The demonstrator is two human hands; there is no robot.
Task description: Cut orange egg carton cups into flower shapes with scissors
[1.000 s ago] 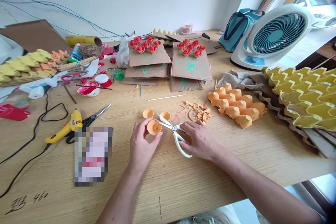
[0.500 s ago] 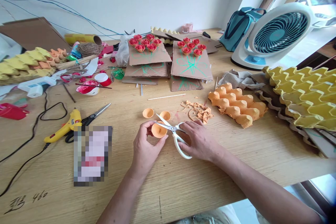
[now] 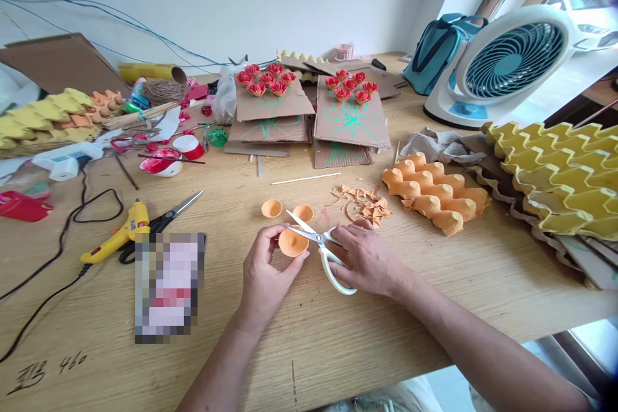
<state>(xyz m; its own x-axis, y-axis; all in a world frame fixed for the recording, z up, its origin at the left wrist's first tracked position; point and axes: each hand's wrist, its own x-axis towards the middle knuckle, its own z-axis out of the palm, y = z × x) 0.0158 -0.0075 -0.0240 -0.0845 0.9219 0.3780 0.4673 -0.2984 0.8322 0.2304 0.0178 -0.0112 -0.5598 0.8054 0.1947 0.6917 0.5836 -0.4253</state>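
Note:
My left hand (image 3: 264, 277) pinches a small orange egg-carton cup (image 3: 292, 243) just above the wooden table (image 3: 338, 347). My right hand (image 3: 369, 259) grips white-handled scissors (image 3: 318, 246), whose blades stand open at the cup's rim. Two more cut orange cups (image 3: 271, 208) (image 3: 304, 212) lie on the table just beyond. A heap of orange trimmings (image 3: 365, 205) lies to their right.
An orange egg-carton piece (image 3: 434, 195) and yellow egg trays (image 3: 560, 174) lie to the right, a fan (image 3: 506, 61) behind them. Cardboard sheets with red paper roses (image 3: 350, 112) stand at the back. A yellow glue gun (image 3: 118, 238), black scissors (image 3: 167, 219) and a blurred packet (image 3: 168, 286) lie to the left.
The cup has been turned in my left hand and shifted slightly right toward the scissors. The scissor blades stay open at its rim; my right hand has barely moved.

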